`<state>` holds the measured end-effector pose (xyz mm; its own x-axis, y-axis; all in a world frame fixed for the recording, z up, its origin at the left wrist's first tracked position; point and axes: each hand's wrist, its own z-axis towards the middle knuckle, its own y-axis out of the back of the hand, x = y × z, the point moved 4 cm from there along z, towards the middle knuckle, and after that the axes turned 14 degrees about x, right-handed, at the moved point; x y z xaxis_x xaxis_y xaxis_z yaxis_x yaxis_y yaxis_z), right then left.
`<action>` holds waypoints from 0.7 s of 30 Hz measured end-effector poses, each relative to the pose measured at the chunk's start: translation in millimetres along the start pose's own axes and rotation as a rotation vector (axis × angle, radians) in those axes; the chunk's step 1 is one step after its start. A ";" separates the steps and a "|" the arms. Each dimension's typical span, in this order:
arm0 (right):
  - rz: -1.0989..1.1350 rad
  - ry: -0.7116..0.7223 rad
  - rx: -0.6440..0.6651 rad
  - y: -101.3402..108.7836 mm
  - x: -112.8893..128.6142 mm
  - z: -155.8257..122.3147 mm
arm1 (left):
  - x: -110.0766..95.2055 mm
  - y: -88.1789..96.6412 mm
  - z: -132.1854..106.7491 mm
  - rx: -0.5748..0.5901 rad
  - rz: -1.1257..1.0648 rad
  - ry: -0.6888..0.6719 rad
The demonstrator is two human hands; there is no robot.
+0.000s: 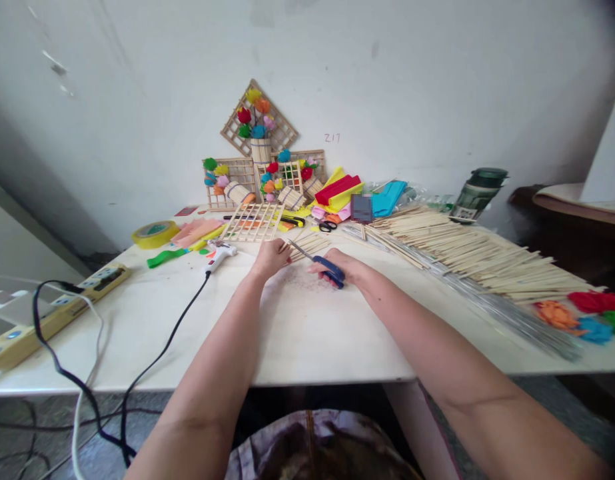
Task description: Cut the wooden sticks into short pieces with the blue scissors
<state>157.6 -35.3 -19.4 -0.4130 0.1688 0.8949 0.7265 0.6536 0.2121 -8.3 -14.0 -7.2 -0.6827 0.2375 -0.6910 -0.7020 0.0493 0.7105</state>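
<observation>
My right hand (332, 265) is closed around a pair of blue-handled scissors (332, 272). Their narrow metal blades point left and reach the fingertips of my left hand (273, 256). That left hand is pinched shut on a thin wooden stick, mostly hidden by the fingers. Just behind both hands, several loose wooden sticks (312, 244) lie on the table. Small crumbs and shavings (307, 280) are scattered below the hands. Left of my left hand rests a white hot glue gun (221, 255), and a lattice of sticks (253, 223) lies beyond it.
Finished lattices with paper flowers (260, 113) lean against the wall. A long heap of wooden sticks (467, 250) and metal wires (507, 317) covers the right side. Yellow tape (154, 234), a power strip (97, 283), black scissors (328, 227) and a dark bottle (480, 193) stand around.
</observation>
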 end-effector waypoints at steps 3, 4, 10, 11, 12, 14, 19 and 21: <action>0.014 0.010 0.001 0.0 -2.0 2.7 | 2.0 1.4 1.0 -0.023 0.076 0.006; 0.018 0.013 0.001 0.1 -2.3 3.2 | 2.2 1.9 1.3 -0.032 0.103 -0.001; 0.004 0.015 -0.006 0.2 0.9 0.1 | 1.5 4.6 3.1 -0.051 0.202 0.004; 0.000 0.012 -0.008 0.4 1.3 -0.6 | 1.3 5.3 3.0 -0.057 0.205 0.014; -0.004 0.010 -0.008 0.7 1.6 -1.1 | 1.3 5.8 2.8 -0.063 0.205 0.025; -0.009 0.014 0.004 1.1 1.6 -1.1 | 1.6 6.1 2.3 -0.068 0.198 0.030; 0.017 0.019 0.034 1.8 -0.4 0.0 | 4.0 3.6 2.6 -0.063 0.173 -0.046; 0.030 0.016 0.033 1.8 -0.7 -0.1 | 5.6 2.7 3.3 -0.063 0.161 -0.052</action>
<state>159.3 -34.3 -19.6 -0.3821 0.1773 0.9069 0.7198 0.6725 0.1718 -13.3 -9.3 -8.7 -0.7771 0.2875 -0.5599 -0.5967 -0.0539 0.8006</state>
